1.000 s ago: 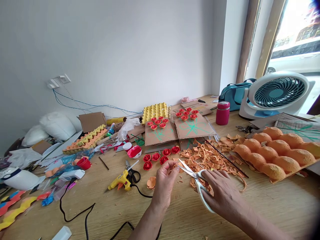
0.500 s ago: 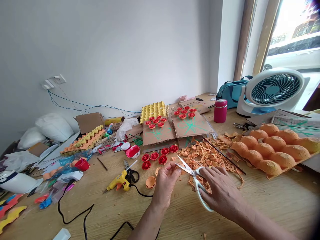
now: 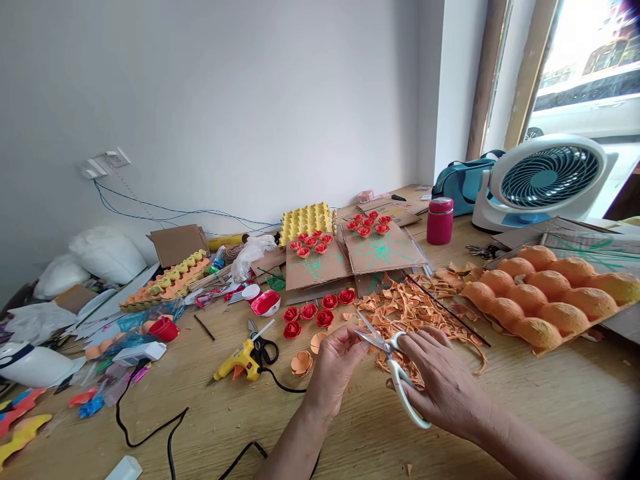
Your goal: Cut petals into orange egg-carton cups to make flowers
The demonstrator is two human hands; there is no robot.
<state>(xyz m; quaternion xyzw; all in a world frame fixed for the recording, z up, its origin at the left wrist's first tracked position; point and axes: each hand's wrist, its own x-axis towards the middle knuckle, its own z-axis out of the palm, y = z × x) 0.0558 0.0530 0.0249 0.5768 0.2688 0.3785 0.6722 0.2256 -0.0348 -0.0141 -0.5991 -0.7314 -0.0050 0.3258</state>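
My right hand [image 3: 443, 387] grips white-handled scissors [image 3: 387, 347] by the loops, with the blades parted and pointing left and away from me. The fingers of my left hand [image 3: 330, 373] are pinched together right at the blades; whatever they hold is mostly hidden behind the fingertips. Just beyond the scissors lies a heap of orange egg-carton scraps [image 3: 400, 303]. To the left of my left hand sits an orange petal-shaped cup [image 3: 301, 363], with another partly covered by the hand. Several red paper roses [image 3: 309, 311] rest on the table behind them.
A yellow glue gun [image 3: 239, 362] and black scissors [image 3: 269, 351] lie left, with a black cord running forward. Cardboard panels [image 3: 383, 252] bearing red roses stand behind. At right are an orange egg tray [image 3: 547, 287], a pink flask [image 3: 440, 223] and a fan [image 3: 545, 177].
Both hands have shifted very slightly, the left a little to the right along the blades. The scissors remain open in my right hand.
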